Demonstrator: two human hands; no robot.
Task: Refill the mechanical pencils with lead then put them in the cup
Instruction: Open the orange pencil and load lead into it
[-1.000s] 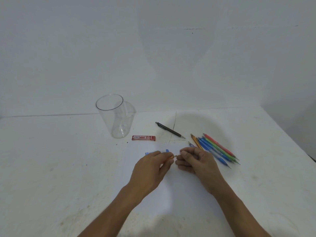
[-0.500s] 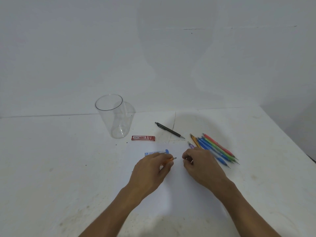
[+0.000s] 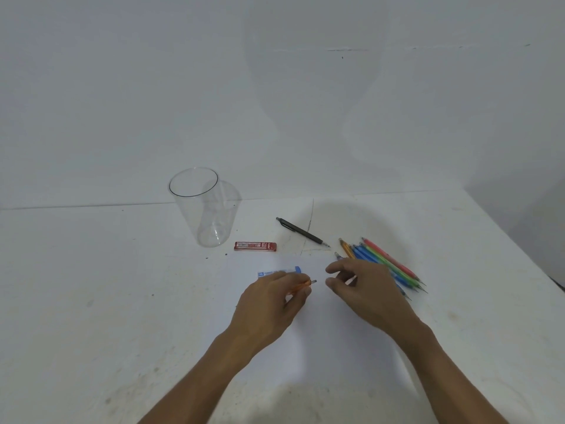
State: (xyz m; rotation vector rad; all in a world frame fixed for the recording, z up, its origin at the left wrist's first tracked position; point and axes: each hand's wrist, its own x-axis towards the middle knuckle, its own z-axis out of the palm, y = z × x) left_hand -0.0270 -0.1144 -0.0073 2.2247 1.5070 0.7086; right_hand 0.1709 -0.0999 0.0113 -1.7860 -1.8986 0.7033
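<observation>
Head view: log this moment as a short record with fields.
clear plastic cup: upright, no pencils inside
left grip: holds the orange mechanical pencil, one end pointing right
right grip: fingers loosely curled, apart from that pencil; contents cannot be told
lead cases: red lead case near the cup; blue lead case partly behind the left grip
loose pencils: black mechanical pencil alone; coloured pencil pile right

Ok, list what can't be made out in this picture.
Head view:
- Orange pencil: mostly hidden inside the left hand; only its end shows.
- Right hand: whether it pinches a lead is too small to tell.
- Blue lead case: partly covered by the left hand.
- Pencil pile: partly hidden behind the right hand.
</observation>
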